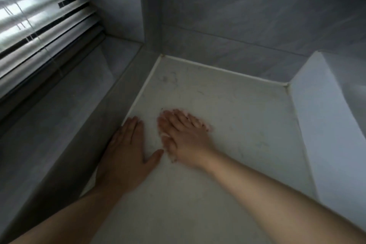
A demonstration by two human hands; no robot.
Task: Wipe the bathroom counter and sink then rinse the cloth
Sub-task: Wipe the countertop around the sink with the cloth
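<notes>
The wall (227, 16) of grey tile stands well past the fingertips, and a window blind (39, 22) hangs off to the left of them. The counter (237, 115) is a pale, flat top that fills the space under both hands and runs on to a corner seam ahead of the fingers. A white block (316, 125) stands to the right, well apart from the hands.

The left hand (126, 150) lies flat on the counter by its left edge. Its fingers are pressed together and its thumb sticks out toward the other hand. It holds nothing.

The right hand (184, 136) presses down just beside it, fingers spread a little. Small pale bits peek out at the fingertips and under the palm. I think that is the cloth (165, 134), squashed under the hand, but it is blurry and almost hidden.

I think the step is wiping the counter. The sink is not in sight. Faint grey marks (168, 79) sit ahead of the fingertips, so the next move likely calls for pushing the cloth forward into that corner with steady pressure.

No words or labels show anywhere.
</notes>
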